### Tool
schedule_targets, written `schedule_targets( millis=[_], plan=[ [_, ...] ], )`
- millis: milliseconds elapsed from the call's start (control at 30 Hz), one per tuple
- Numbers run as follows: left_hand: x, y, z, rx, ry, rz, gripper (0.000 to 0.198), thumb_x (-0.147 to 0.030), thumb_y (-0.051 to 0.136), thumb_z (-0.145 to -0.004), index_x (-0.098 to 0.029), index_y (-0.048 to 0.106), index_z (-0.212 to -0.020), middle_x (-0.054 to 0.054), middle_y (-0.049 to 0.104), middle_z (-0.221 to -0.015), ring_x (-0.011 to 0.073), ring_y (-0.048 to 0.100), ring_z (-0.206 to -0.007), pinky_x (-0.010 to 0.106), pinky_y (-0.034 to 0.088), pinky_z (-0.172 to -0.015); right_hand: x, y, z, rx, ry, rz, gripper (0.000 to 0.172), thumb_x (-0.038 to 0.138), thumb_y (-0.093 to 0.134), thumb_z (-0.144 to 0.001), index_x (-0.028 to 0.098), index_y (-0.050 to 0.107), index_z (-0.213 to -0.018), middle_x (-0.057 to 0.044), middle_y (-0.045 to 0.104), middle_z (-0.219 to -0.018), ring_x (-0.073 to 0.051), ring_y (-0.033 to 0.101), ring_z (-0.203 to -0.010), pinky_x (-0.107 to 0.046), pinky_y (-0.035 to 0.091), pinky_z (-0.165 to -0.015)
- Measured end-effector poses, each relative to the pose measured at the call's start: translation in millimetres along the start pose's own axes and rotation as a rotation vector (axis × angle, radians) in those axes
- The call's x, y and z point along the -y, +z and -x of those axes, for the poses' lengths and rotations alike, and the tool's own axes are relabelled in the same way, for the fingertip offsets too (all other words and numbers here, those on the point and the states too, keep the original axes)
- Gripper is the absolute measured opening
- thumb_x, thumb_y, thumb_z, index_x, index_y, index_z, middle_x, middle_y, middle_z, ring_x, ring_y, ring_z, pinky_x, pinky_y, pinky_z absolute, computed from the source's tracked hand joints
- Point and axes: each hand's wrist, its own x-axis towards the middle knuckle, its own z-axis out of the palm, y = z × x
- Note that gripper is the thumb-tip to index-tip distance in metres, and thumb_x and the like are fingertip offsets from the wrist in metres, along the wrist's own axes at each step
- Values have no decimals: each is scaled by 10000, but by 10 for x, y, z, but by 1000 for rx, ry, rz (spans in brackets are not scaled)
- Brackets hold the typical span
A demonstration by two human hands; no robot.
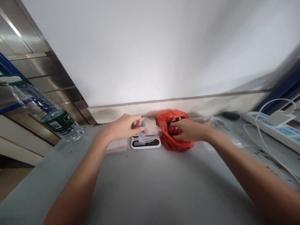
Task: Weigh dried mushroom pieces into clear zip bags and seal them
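My left hand (125, 126) is at the left side of a clear plastic bag (151, 126), fingers curled and thumb against the bag's edge. The bag lies on a small white digital scale (146, 146), whose lit display is too blurred to read surely. To the right stands a red plastic bag (177, 145) with its mouth open. My right hand (187, 128) reaches into that mouth with fingers bent among dark contents. What those fingers hold, if anything, is hidden.
Flat clear bags (117, 146) lie left of the scale, and more clear plastic (217, 123) lies right of the red bag. A large water bottle (58, 120) stands at the left table edge. On the right are a power strip (278, 126), white cable and dark object (231, 116).
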Motion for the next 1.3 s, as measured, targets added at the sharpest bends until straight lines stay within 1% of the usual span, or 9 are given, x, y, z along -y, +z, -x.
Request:
schedule_targets(
  millis=[200, 333, 433, 567, 700, 867, 1033, 1133, 1300],
  plan=[
    [-4, 93, -27, 39, 18, -64, 332, -408, 698, -748, -231, 417, -737, -12, 593, -736, 156, 495, -619, 275, 327, -561, 61, 96, -56, -119, 82, 20, 216, 181, 561, -831, 224, 458, -647, -48, 654, -750, -201, 581, -698, -297, 358, -595],
    [-10, 109, -32, 62, 23, -99, 222, -212, 625, -713, -228, 404, -711, -23, 597, -710, 145, 491, -589, 272, 321, -544, 66, 114, -71, -140, 71, -2, 173, 106, 550, -795, 211, 586, -661, -59, 727, -808, -218, 634, -785, -293, 393, -646],
    [-7, 72, -18, 27, -2, -75, 119, -187, 580, -737, -225, 467, -745, -18, 628, -720, 156, 542, -618, 271, 352, -567, 57, 81, -55, -162, 63, -35, 182, 76, 548, -755, 213, 650, -689, -41, 756, -833, -212, 659, -796, -284, 424, -658],
    [5, 37, -6, -52, -23, -54, 44, -213, 564, -792, -222, 529, -767, -14, 642, -713, 159, 564, -630, 274, 377, -587, 58, 6, -21, -201, 67, -66, 177, 105, 549, -733, 219, 602, -609, -17, 731, -728, -198, 664, -733, -278, 471, -662],
    [26, 53, -5, -21, 3, -14, 69, -180, 569, -776, -217, 525, -739, -13, 654, -722, 148, 567, -627, 267, 377, -582, 57, -53, -8, -284, 85, -137, 155, 156, 581, -731, 228, 585, -594, -13, 716, -679, -193, 661, -696, -282, 482, -641],
    [54, 71, -14, 6, 13, 37, 60, -182, 571, -781, -215, 535, -747, -13, 667, -733, 147, 585, -637, 264, 382, -587, 9, -103, 22, -343, 65, -299, 233, 376, 645, -741, 230, 563, -579, -11, 667, -605, -167, 593, -579, -284, 438, -544],
    [37, 70, -18, 18, 6, 15, 44, -176, 574, -775, -216, 559, -764, -12, 673, -752, 141, 562, -625, 263, 367, -574, 22, -137, 72, -348, -49, -464, 105, 276, 589, -676, 230, 515, -617, 17, 607, -605, -143, 561, -576, -270, 441, -547],
    [25, 75, -15, 24, 7, 26, 39, -187, 576, -787, -216, 556, -769, -11, 672, -755, 139, 561, -629, 262, 370, -578, 42, -123, 48, -307, -13, -351, 52, 194, 573, -678, 226, 542, -651, 5, 651, -658, -158, 603, -632, -273, 471, -600],
    [13, 73, -14, 25, 14, 3, 32, -218, 569, -797, -216, 553, -769, -15, 643, -718, 141, 535, -600, 264, 354, -564, -26, -12, -38, -260, 73, -71, 143, 126, 581, -723, 212, 671, -795, -41, 756, -848, -210, 679, -789, -292, 511, -695]
  ],
)
